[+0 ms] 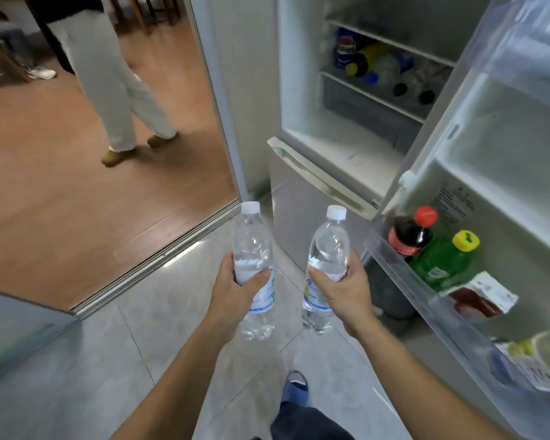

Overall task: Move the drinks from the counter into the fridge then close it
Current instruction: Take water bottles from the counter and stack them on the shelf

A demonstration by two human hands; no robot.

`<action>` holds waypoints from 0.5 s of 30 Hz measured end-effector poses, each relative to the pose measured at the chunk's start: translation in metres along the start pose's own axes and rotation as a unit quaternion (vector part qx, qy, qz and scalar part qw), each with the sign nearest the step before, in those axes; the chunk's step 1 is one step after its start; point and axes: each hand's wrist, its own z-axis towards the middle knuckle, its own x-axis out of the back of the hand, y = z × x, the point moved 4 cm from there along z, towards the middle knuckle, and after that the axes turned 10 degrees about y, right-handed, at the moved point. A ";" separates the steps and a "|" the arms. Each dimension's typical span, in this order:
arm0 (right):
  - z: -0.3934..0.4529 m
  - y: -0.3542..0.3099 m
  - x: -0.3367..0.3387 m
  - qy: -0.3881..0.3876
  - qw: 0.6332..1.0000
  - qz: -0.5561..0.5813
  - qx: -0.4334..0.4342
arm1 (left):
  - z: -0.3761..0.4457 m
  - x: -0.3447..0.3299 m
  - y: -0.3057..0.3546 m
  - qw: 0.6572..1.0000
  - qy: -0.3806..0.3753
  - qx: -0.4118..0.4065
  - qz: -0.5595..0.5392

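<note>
Bottles, clear with white caps: left one [254,265], right one [326,268].

Wood floor [61,192]: I see brown boards on the left, beyond a metal door track [159,258].
Bystander [108,81]: a person in pale trousers and tan shoes stands on the wood — only the legs show.
Tile floor [108,360]: grey tiles, nearest me.
My foot: a blue slipper [296,387] on the tiles — dark trouser leg [302,423] below it.
White shoe [42,72]: far left, on the wood.
</note>
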 end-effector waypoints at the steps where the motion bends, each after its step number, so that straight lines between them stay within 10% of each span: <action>1: 0.013 -0.007 -0.009 0.010 1.000 -0.002 0.002 | 0.017 -0.003 0.010 1.000 -0.006 -0.006 0.002; 15: 0.176 -0.103 -0.096 0.203 0.976 -0.003 0.084 | 0.250 -0.078 0.122 0.980 -0.182 -0.080 0.003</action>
